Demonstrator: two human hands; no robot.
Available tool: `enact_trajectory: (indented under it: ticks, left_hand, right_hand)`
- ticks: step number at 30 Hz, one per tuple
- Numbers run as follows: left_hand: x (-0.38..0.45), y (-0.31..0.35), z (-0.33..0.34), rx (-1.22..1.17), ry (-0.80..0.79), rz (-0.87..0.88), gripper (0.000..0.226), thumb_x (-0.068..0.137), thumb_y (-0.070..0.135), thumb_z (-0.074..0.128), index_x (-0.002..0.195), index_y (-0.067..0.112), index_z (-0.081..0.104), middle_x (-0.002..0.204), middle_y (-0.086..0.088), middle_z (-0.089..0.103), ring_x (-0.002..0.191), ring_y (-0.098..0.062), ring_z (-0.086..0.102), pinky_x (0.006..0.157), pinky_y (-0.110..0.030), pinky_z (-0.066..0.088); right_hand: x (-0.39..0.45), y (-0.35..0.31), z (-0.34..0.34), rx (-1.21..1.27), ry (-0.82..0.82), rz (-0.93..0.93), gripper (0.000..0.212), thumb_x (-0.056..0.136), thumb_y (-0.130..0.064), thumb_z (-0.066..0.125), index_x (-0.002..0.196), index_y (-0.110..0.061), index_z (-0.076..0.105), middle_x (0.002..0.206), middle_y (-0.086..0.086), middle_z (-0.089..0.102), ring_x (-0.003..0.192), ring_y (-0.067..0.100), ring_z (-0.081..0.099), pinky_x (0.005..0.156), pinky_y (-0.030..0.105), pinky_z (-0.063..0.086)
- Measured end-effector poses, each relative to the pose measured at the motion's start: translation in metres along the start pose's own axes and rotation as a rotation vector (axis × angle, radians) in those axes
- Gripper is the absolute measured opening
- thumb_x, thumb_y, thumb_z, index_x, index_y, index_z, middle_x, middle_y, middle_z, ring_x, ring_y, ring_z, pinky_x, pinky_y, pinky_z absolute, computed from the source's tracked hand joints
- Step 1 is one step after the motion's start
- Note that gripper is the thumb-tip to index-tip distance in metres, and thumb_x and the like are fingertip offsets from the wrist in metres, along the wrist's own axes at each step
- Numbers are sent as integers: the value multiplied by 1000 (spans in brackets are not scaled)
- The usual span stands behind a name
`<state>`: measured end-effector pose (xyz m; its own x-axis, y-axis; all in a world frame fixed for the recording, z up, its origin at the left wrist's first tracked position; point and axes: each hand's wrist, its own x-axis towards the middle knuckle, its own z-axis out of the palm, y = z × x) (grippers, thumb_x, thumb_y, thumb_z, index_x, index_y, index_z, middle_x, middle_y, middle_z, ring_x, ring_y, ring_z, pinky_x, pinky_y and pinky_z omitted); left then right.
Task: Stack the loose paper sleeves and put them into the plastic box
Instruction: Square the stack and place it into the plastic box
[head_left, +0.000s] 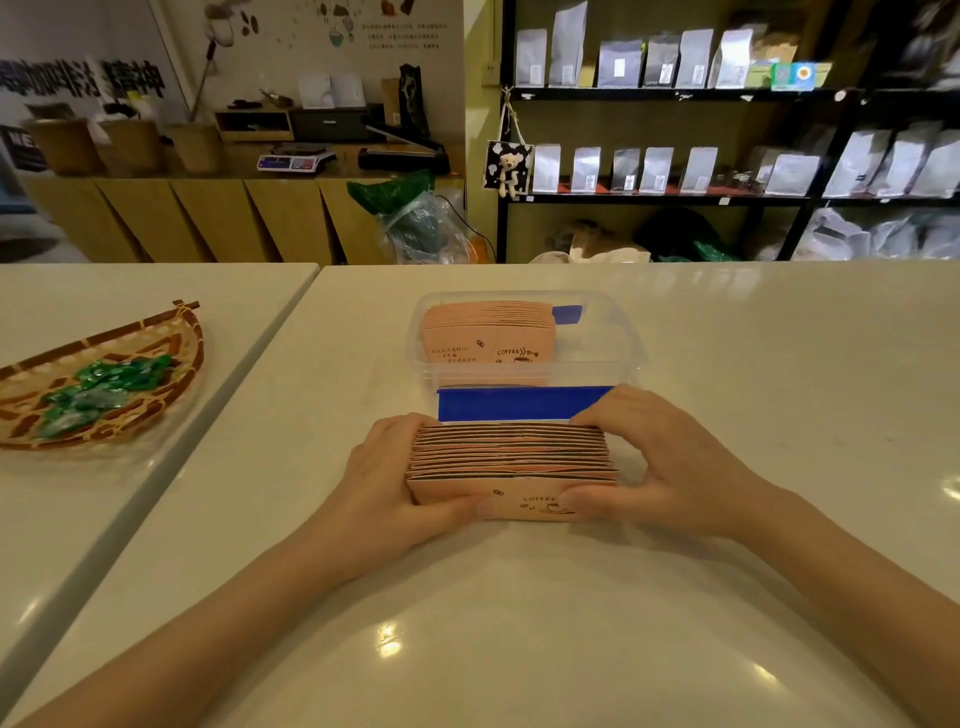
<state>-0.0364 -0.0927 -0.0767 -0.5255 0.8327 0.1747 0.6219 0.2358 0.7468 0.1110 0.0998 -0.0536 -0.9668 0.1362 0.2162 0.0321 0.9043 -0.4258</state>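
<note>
Head view only. Stack of pink paper sleeves with coffee print (511, 470) standing on edge on white glossy table (519, 623), just in front of clear rectangular plastic box (613, 343). Gripped from both ends: left hand (387, 486) wrapped round left end, thumb pressed across front sleeve, other fingers curled behind stack and hidden. Right hand (670, 462) clamped on right end, thumb on front face near printed cup, fingers arched over top rear corner. Both hands closed on the stack, bottom edge of stack touching table. Sleeve tops roughly level, a few edges slightly uneven near the front.

Blue flat sheet (522, 402) lying between stack and box, touching box's near wall; right fingertips over its right end. Material unclear, could be card or a lid.

Inside box, left part: second batch of the same pink sleeves (485, 332) leaning back, tilted, front one showing "COFFEE" print. Small blue piece (567, 313) just right of that batch at the back. Right part of box bare.

Left, on separate white table (130, 291) across a gap: woven bamboo tray (171, 332) holding green-wrapped candies (104, 387), well apart from hands.

Background: black shelving with silver and white pouches (649, 171), small plush bear hanging on shelf post (508, 169), wooden counter with digital scale (293, 158). Somewhat blurred.
</note>
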Motion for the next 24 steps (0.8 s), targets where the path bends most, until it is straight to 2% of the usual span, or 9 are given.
enact_trajectory:
  ticks: [3,6,9,12,15,18,21,24]
  left_hand:
    - [-1,5,6,-57,23,-10,49,49,66,64,91,61,40,104,27,50,106,-5,50,88,-35,49]
    - [0,5,6,-52,-1,-15,54,50,66,63,96,61,36,111,25,50,109,-6,49,90,-37,49]
    - [1,1,-1,33,-46,15,56,52,66,63,101,59,35,111,29,47,111,-1,43,94,-33,45]
    - [3,-3,-10,162,-51,27,59,53,68,58,104,48,39,108,30,43,110,6,34,94,-28,38]
    - [5,-9,-17,301,-134,2,60,57,73,47,109,43,40,109,23,46,109,2,32,98,-32,33]
    - [4,-10,-15,312,-202,-1,54,67,70,38,115,45,36,116,19,43,111,1,27,101,-29,27]
    - [1,-5,-6,271,-209,4,49,66,69,29,113,58,26,120,20,39,112,3,22,97,-22,20]
    - [-1,-4,-2,259,-209,1,43,64,70,24,106,65,21,116,24,37,111,6,18,98,-21,15]
  right_hand:
    - [1,-7,6,101,-95,74,55,63,-73,52,108,-42,42,113,-21,59,99,2,57,82,22,51]
    - [1,-7,5,111,-112,101,55,63,-70,54,108,-46,34,114,-24,56,99,2,58,81,17,49]
    - [1,-3,0,81,-101,102,57,58,-73,57,104,-44,39,106,-28,59,93,-2,59,77,17,50]
    - [0,1,-4,53,-71,93,56,53,-72,58,99,-43,45,98,-29,60,89,-4,57,73,14,47]
    - [0,2,-6,47,-37,75,49,55,-69,60,97,-49,47,95,-34,54,93,-10,49,73,10,41]
    - [2,2,0,66,-37,93,55,58,-72,57,104,-44,47,106,-27,56,98,-4,50,81,18,44]
    - [2,-1,7,59,-62,152,63,62,-75,50,110,-35,46,118,-22,53,102,2,47,89,20,41]
    - [0,-3,9,37,-56,185,66,60,-71,45,113,-32,45,119,-20,51,97,-4,42,89,18,36]
